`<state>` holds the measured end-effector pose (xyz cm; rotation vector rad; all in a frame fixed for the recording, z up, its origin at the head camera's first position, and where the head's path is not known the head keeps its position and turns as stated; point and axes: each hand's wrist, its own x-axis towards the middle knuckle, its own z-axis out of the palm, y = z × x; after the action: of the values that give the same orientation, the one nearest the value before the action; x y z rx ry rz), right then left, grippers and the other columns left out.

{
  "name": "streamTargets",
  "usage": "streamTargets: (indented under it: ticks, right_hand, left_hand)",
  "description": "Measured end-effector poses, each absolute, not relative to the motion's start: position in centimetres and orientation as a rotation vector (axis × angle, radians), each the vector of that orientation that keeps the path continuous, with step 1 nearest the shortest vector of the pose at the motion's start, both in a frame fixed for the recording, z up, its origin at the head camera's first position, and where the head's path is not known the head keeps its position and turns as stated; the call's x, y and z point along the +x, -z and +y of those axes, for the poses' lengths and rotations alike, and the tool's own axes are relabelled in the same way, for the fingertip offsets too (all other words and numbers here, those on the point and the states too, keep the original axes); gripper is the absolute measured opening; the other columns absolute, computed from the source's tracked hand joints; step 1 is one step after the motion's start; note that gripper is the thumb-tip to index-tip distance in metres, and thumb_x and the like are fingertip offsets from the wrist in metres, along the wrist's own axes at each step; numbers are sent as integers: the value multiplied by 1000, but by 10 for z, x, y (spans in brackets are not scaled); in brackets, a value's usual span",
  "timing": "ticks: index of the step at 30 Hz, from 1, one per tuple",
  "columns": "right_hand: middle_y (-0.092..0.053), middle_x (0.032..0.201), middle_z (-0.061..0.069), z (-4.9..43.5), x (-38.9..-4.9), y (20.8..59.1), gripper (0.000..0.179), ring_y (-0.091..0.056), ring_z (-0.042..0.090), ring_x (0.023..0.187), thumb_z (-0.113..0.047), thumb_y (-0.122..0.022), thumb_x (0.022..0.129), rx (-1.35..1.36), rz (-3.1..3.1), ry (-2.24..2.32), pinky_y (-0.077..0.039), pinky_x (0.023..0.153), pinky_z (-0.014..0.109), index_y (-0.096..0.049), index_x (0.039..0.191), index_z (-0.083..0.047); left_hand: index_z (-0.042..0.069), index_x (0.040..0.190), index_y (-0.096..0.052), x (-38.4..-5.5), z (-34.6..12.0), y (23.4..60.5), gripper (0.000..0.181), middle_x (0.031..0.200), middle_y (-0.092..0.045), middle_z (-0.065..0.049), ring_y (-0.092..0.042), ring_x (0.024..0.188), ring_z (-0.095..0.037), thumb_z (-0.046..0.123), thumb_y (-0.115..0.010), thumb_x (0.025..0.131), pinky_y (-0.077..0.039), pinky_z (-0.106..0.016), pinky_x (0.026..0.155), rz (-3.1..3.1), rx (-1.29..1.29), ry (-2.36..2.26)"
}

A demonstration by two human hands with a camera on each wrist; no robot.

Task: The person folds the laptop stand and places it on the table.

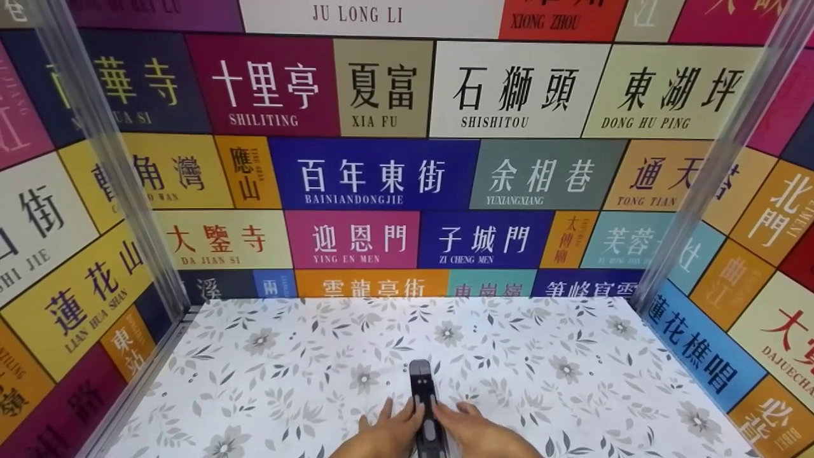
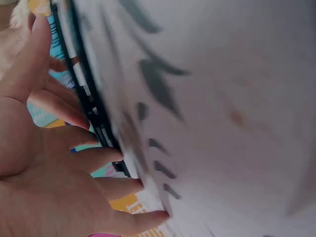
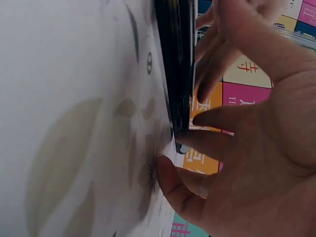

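A long black stapler with a grey tip lies on the white tabletop, pointing away from me. My left hand is at its left side, fingertips right against the edge. From the other side my right hand reaches in with its fingers at the stapler's flank. In the left wrist view, the left fingers are spread and mostly straight, their tips close to the stapler and the tabletop. The right wrist view has the right fingers loosely extended beside the stapler, one fingertip low at the table surface.
The tabletop bears a grey flower and leaf pattern. Colourful panels with lettering stand behind it and along both sides. Clear upright strips mark the left corner and right corner.
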<state>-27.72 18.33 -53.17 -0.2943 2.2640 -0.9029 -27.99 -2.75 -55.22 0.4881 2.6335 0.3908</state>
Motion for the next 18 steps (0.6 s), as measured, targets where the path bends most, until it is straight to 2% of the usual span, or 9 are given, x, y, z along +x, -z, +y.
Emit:
streamTargets:
  ticks: [1,2,5,13,18]
  right_hand:
    - [-15,154,14,183,-279,533,101,-8,44,140,-62,-69,70,-236,2247,841,-21,101,69,-18,150,-28]
    - [-18,154,12,184,-281,534,99,-11,43,140,-63,-70,67,-290,2305,687,-23,99,70,-21,148,-34]
    - [-20,154,10,186,-282,535,97,-18,43,139,-68,-67,65,-274,2358,538,-23,93,75,-24,147,-38]
    - [-19,153,14,195,-274,524,101,-20,43,138,-64,-69,66,-295,2374,577,-24,96,73,-24,148,-28]
    - [-23,151,20,199,-270,522,98,-23,44,137,-58,-71,70,-402,2372,669,-28,100,66,-26,148,-19]
  left_hand:
    - [40,145,-26,-284,-27,560,95,154,-25,9,-19,141,-34,66,-69,65,-20,-76,95,2619,487,-370]
    - [41,145,-26,-286,-26,565,97,154,-23,10,-17,142,-33,68,-69,62,-18,-78,94,2611,482,-364]
    - [44,145,-23,-291,-23,574,103,155,-20,12,-13,143,-33,74,-67,57,-15,-80,93,2600,477,-364]
    - [47,145,-14,-295,-12,568,107,156,-11,16,-6,144,-35,75,-67,56,-11,-84,87,2572,515,-317]
    - [49,144,-13,-299,-12,585,109,156,-12,16,-8,142,-38,78,-66,53,-12,-84,85,2605,539,-336]
